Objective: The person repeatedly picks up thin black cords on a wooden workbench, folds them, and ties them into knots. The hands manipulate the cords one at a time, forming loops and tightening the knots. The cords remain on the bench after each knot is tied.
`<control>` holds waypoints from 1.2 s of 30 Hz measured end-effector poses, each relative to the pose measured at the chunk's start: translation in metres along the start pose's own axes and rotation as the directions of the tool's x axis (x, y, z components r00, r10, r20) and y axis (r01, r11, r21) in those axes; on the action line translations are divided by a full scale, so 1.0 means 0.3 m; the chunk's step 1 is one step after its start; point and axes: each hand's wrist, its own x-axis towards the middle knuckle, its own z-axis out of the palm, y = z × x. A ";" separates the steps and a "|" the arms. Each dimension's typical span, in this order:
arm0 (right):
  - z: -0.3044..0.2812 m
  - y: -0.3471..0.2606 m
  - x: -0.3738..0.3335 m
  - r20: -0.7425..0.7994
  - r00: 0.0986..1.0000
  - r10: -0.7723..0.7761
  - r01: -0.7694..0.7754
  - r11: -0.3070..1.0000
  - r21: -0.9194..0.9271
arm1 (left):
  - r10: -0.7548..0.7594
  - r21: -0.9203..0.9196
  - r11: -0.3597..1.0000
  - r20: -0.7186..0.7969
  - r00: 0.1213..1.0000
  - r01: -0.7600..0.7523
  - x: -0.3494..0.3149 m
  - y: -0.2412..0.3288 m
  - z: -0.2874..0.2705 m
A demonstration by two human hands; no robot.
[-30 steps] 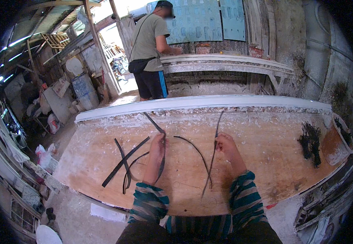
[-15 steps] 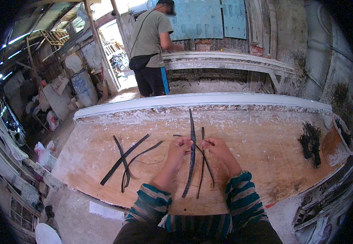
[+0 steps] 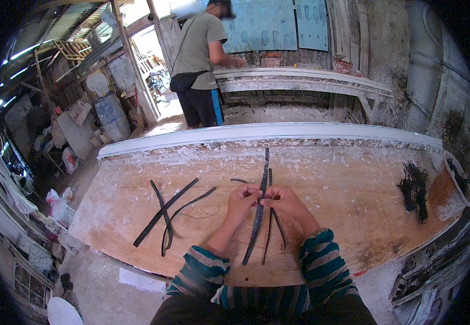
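Both my hands meet at the middle of a long, flat black strip [image 3: 252,235], which stands lengthwise in front of me over the wooden board. My left hand [image 3: 240,201] pinches it between thumb and fingers. From the other side my right hand [image 3: 284,202] closes on the same spot, fingertips almost touching the left ones. Thinner black strips [image 3: 268,238] lie on the board under and beside my right hand. Further left, several more black strips [image 3: 152,224] lie crossed over one another. The strip's exact material cannot be made out.
The board [image 3: 343,216] carries white flakes and has a raised white ledge [image 3: 278,131] along its far side. At right lie a bundle of black strands [image 3: 416,192] and a tipped brown bucket [image 3: 441,196]. Beyond, a person [image 3: 199,59] stands at another bench [image 3: 310,81].
My right hand has moved left onto the strip, meeting my left hand. The strip's upper end has tilted right. The person behind has shifted slightly left.
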 end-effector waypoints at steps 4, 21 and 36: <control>-0.027 0.095 0.031 0.001 0.999 -0.050 0.050 0.998 -0.035 | 0.034 0.021 0.999 0.015 0.999 -0.035 0.001 0.000 0.007; -0.038 0.043 0.025 -0.137 0.989 -0.056 0.039 0.991 -0.127 | 0.049 0.110 0.992 0.136 0.989 -0.065 0.002 -0.018 0.002; -0.037 0.069 0.032 -0.156 0.984 -0.085 0.062 0.987 -0.149 | 0.056 0.157 0.985 0.111 0.992 -0.073 0.008 -0.023 -0.003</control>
